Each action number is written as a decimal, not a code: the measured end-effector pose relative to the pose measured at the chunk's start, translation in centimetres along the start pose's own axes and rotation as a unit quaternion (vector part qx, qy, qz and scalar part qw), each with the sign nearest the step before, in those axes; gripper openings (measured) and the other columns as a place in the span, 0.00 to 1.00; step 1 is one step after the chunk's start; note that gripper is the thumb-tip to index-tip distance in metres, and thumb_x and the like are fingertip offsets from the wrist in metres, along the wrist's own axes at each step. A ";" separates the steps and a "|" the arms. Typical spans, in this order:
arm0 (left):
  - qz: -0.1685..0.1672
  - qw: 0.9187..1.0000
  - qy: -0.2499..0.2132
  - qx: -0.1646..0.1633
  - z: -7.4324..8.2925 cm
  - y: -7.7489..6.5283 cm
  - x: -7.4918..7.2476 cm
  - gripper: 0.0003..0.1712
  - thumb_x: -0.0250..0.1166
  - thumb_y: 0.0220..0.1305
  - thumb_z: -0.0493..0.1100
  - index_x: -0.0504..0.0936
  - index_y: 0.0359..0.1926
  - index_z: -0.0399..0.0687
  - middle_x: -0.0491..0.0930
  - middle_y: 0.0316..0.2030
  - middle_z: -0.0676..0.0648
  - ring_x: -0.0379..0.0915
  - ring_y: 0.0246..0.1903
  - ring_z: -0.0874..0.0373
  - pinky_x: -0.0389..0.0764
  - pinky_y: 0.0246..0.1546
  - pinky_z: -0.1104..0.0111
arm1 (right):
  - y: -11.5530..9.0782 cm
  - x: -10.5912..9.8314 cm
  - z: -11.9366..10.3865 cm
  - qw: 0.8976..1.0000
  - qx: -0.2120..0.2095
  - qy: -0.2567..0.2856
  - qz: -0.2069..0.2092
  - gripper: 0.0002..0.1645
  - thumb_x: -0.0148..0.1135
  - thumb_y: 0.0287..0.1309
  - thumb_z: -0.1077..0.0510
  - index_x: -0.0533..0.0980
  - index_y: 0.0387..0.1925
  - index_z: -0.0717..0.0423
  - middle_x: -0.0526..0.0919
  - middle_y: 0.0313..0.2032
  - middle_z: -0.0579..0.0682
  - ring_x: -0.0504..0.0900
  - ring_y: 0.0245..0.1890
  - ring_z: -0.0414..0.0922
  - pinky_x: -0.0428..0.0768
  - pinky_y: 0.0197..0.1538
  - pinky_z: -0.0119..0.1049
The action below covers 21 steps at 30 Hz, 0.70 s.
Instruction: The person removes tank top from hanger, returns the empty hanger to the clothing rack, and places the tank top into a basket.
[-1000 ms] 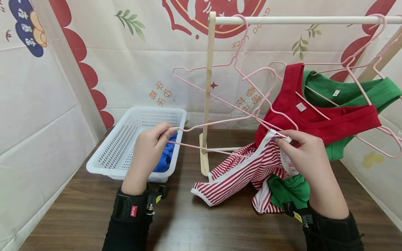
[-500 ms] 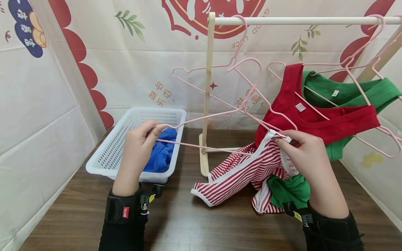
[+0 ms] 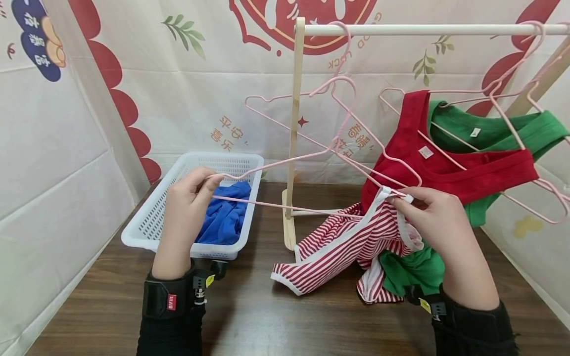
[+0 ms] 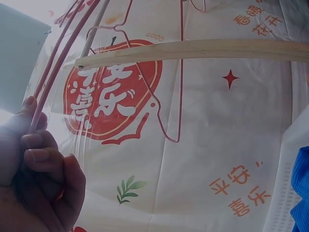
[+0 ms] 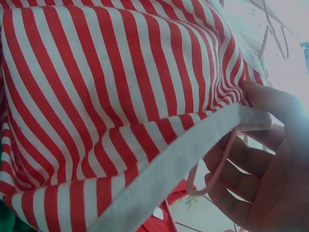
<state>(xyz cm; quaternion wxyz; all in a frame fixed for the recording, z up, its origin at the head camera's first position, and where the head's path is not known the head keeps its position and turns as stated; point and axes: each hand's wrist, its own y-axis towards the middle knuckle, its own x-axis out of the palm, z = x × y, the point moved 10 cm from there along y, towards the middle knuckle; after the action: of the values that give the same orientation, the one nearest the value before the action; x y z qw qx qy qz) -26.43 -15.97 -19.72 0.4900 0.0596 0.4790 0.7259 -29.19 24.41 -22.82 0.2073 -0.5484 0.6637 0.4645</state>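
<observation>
My left hand [image 3: 184, 210] pinches the left end of a pink clothes hanger [image 3: 285, 161], holding it level above the basket. In the left wrist view the hanger's thin bars [image 4: 58, 60] run up from between thumb and fingers. At the hanger's other end, my right hand [image 3: 438, 225] pinches the white-trimmed shoulder strap of a red-and-white striped tank top [image 3: 329, 252]. The hanger's rounded tip [image 5: 212, 186] shows below that strap in the right wrist view. The rest of the striped top droops onto the table, partly over a green garment [image 3: 418, 269].
A white basket [image 3: 147, 240] with a blue garment [image 3: 224, 217] stands at left. A wooden rack [image 3: 291, 113] with a white rail [image 3: 414, 29] carries an unused pink hanger [image 3: 271, 99], a red tank top [image 3: 445, 170] and a green one [image 3: 498, 131] at right.
My left hand has moved left, drawing the hanger and its hook leftward. The right hand stays nearly in place, still pinching the strap of the striped tank top.
</observation>
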 end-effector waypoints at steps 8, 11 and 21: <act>0.011 1.000 0.003 -0.008 -0.3 0.0 -0.4 0.12 0.57 0.61 0.48 0.80 0.34 0.44 0.67 0.19 0.51 0.61 0.19 0.62 0.60 0.15 0.73 | 0.2 0.7 0.9 0.999 0.015 -0.004 -0.039 0.31 0.58 0.53 0.41 0.75 0.49 0.60 0.77 0.39 0.61 0.71 0.36 0.53 0.76 0.31 0.48; 0.012 1.000 0.002 -0.014 -0.5 0.0 -0.5 0.13 0.57 0.61 0.49 0.80 0.34 0.44 0.68 0.20 0.51 0.61 0.19 0.61 0.60 0.15 0.73 | 0.3 0.8 1.4 0.999 0.027 -0.009 -0.044 0.33 0.57 0.52 0.39 0.74 0.50 0.60 0.76 0.40 0.61 0.71 0.36 0.54 0.76 0.32 0.49; 0.019 1.000 0.004 -0.019 -0.7 0.1 -1.1 0.13 0.57 0.61 0.49 0.80 0.34 0.43 0.70 0.21 0.50 0.61 0.20 0.61 0.61 0.16 0.73 | 1.2 0.9 3.9 0.996 0.052 -0.033 -0.058 0.37 0.52 0.53 0.35 0.74 0.49 0.63 0.76 0.42 0.64 0.70 0.39 0.58 0.72 0.36 0.53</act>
<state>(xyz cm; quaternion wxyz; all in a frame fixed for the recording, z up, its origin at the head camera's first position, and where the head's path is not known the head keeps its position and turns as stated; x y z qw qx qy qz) -26.31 -17.24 -19.63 0.4753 0.0559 0.4660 0.7442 -31.49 27.21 -24.98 0.2839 -0.5585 0.6467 0.4350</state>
